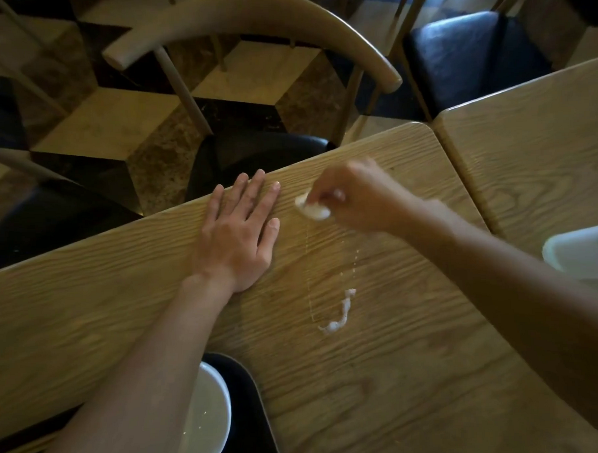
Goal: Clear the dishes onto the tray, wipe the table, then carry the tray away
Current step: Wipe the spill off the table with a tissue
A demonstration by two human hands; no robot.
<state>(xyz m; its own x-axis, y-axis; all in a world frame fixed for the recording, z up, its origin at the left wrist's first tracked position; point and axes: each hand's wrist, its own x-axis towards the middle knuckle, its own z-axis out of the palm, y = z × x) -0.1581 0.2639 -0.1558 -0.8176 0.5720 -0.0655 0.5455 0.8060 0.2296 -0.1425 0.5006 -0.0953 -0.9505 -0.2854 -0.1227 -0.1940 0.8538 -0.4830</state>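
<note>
My right hand [352, 195] pinches a small white wad of tissue [312, 208] against the wooden table [383, 376], near its far edge. My left hand [239, 229] lies flat and open on the table just left of the wad, fingers spread. A twisted white shred of tissue [339, 313] and a thin wet streak lie on the wood below the wad. At the bottom edge a black tray [251, 416] holds a white plate [206, 418], partly hidden under my left forearm.
A wooden chair [247, 26] with a black seat stands beyond the table's far edge. A second wooden table [534, 147] abuts on the right, with a narrow gap between. A white object [583, 251] shows at the right edge. Patterned floor lies beyond.
</note>
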